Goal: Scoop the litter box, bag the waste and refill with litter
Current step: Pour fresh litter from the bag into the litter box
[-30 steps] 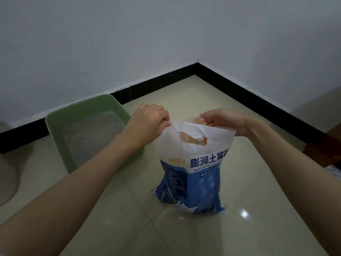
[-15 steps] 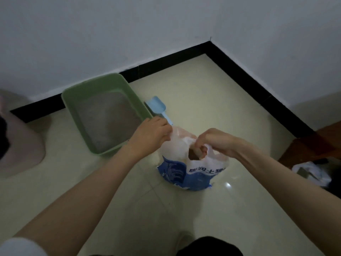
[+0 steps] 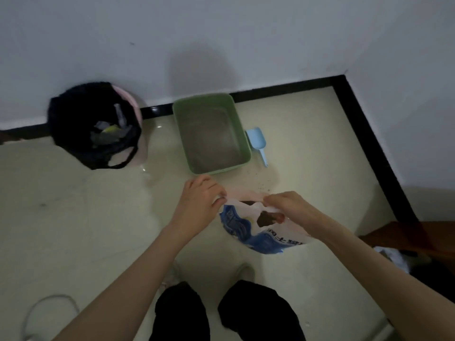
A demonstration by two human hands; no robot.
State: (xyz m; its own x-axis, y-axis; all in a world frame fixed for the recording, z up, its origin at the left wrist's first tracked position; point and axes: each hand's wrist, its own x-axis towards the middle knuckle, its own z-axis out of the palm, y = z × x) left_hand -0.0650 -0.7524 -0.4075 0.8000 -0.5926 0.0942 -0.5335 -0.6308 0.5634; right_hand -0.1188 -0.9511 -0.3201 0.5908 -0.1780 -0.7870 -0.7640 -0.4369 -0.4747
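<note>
Both hands pinch the top edge of the litter bag [image 3: 248, 227], the left hand [image 3: 199, 200] at its left corner and the right hand [image 3: 289, 205] at its right, fingers curled on the white plastic so the mouth gapes between them. The bag stands on the floor [image 3: 73, 217] just in front of the green litter box [image 3: 242, 134], which holds grey litter. A blue scoop [image 3: 257, 141] lies against the box's right side, and a black-lined bin [image 3: 96, 124] stands well to the box's left.
</note>
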